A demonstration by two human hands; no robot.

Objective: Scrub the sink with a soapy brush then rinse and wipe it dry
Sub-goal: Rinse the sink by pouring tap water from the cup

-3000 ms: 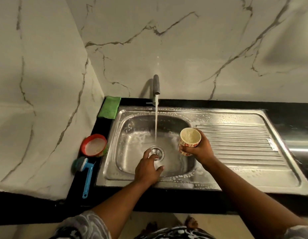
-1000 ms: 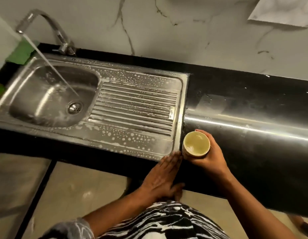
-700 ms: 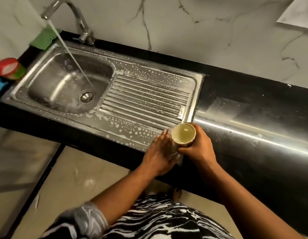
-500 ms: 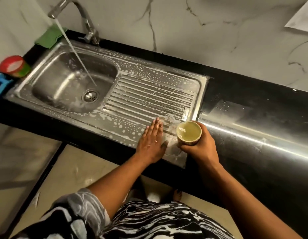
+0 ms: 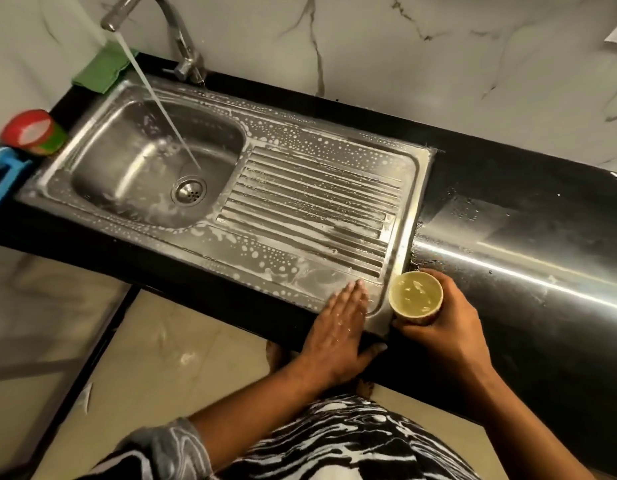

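Observation:
The steel sink point(image 5: 409, 188) has a basin on the left and a ribbed drainboard on the right, with soap foam spots over the rim and drainboard. Water runs from the tap point(image 5: 177, 36) into the basin near the drain point(image 5: 188, 191). My left hand point(image 5: 338, 327) lies flat, fingers together, on the near right corner of the drainboard. My right hand point(image 5: 445, 327) grips a small cup point(image 5: 415, 296) with water in it, just past the sink's right edge. A blue-handled brush point(image 5: 2, 174) lies at the far left.
A green cloth point(image 5: 104, 69) lies behind the basin at the wall. A red-rimmed tub point(image 5: 32, 131) of white soap stands left of the sink. Black countertop point(image 5: 528, 209) stretches to the right, wet near the sink. Marble wall behind.
I have turned from the basin to the drainboard's right end. My left hand slid back along the near corner toward the front edge. The cup stays in my right hand and has moved down-right.

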